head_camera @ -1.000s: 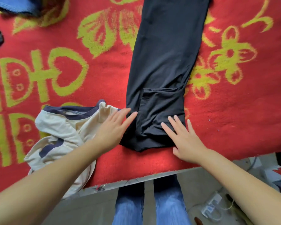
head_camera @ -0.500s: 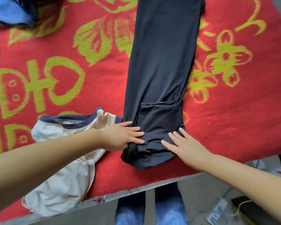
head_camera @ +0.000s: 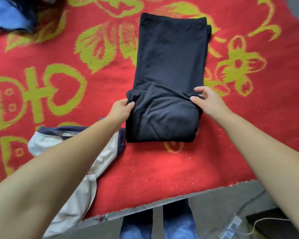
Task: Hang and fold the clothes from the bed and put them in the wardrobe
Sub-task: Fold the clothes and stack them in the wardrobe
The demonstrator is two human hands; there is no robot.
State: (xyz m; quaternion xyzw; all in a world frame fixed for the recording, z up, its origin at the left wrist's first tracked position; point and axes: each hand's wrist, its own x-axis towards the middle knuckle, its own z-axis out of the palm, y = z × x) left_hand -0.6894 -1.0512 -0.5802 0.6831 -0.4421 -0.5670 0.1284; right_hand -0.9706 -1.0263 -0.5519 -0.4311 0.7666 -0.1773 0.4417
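Note:
Black trousers (head_camera: 169, 62) lie lengthwise on the bed's red blanket (head_camera: 162, 169), with their near end folded back over themselves. My left hand (head_camera: 121, 110) grips the left corner of that folded flap. My right hand (head_camera: 209, 102) pinches the flap's right corner between thumb and fingers. A cream shirt with a navy collar (head_camera: 72, 187) lies crumpled under my left forearm, hanging over the bed's near edge.
Blue and dark clothes (head_camera: 10, 16) are piled at the blanket's far left corner. The bed's edge runs along the bottom. Below it are my jeans-clad legs (head_camera: 159, 225), and on the floor at the right a white cable and a dark box (head_camera: 269, 223).
Both hands went from lying flat on the trousers' near end to gripping it, and carried it away from me, folding it over the legs.

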